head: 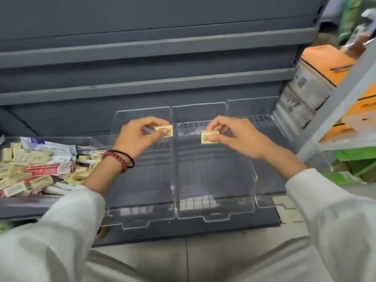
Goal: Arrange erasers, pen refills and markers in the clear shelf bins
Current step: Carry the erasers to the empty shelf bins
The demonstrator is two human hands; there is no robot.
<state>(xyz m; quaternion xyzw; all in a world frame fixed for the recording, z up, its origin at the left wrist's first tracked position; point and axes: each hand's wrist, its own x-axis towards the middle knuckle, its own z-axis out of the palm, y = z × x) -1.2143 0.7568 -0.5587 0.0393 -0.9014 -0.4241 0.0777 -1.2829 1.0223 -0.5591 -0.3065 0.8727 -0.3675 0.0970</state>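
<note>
View: head camera, looking down onto a grey shelf (142,82) and the person's two arms in white sleeves (67,220).
Left hand (140,133): raised over the back of the left clear bin (138,219); fingers (142,124) curled, thumb and forefinger pinching the left eraser (166,130).
Left eraser: small, yellow, wrapped, held in the air just beside the wall shared by the two bins.
Right hand (234,135): raised over the middle clear bin (215,211); fingers (216,124) curled, thumb and forefinger pinching the right eraser (209,137).
Right eraser: same kind, printed face up, clear of the bin floor.
Pile of erasers (30,165): heaped at far left, mixed with a red box (50,169) and white packets (50,144).
Bracelets (120,159): red beads and a black band on the left wrist.
Orange boxes (325,64): stacked at right, beyond the shelf end.
</note>
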